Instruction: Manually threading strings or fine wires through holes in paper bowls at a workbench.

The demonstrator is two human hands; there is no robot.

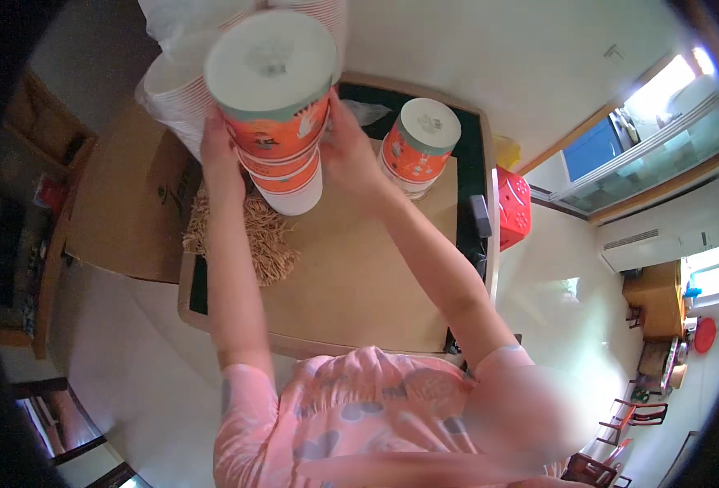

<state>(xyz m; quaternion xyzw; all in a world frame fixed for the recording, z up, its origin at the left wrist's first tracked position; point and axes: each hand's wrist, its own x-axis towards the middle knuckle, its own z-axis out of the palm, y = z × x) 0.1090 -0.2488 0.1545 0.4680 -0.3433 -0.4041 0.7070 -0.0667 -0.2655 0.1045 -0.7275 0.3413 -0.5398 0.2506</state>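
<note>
We hold a stack of orange-and-white paper cups (pixel 282 138), turned bottom up, lifted above the far left part of the tabletop (pixel 351 276). Our left hand (pixel 219 159) is pressed flat against the left side of the stack, fingers pointing upward, and our right hand (pixel 349 150) is pressed against its right side, so the stack is clamped between the two palms. The lowest cup's rim hangs just above a tan shaggy mop head (pixel 249 232) that lies at the tabletop's left edge.

A second upturned stack of the same cups (pixel 419 146) stands on the brown cardboard sheet (pixel 359 293) that covers most of the tabletop, toward the far right corner, apart from our right hand. Behind the held stack, a clear plastic bag of white cups (pixel 176 89) leans over the far left corner. A large cardboard box (pixel 123 203) sits on the floor beside the left edge, and a red plastic stool (pixel 514 207) stands off the right edge.
</note>
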